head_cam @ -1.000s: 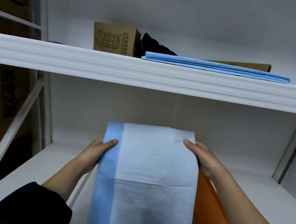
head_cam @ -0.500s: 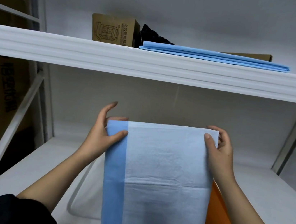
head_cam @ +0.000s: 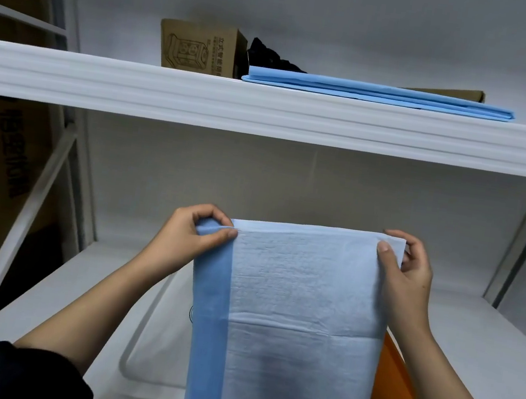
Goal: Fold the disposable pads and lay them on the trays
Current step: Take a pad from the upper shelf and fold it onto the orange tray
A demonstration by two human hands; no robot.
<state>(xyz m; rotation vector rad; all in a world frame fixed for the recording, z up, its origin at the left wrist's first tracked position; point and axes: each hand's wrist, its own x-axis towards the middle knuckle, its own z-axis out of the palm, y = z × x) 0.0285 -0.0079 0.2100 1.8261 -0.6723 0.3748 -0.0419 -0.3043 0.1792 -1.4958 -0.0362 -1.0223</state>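
The disposable pad (head_cam: 299,321) was held upright above a clear tray (head_cam: 146,361), its top corners pinched by the left hand (head_cam: 189,240) at 9 o'clock and the right hand (head_cam: 407,272) at 3 o'clock. It was judged light, limp and easily creased, best gripped at the corners.

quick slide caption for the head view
Left hand and right hand pinch a disposable pad's top corners above two trays.
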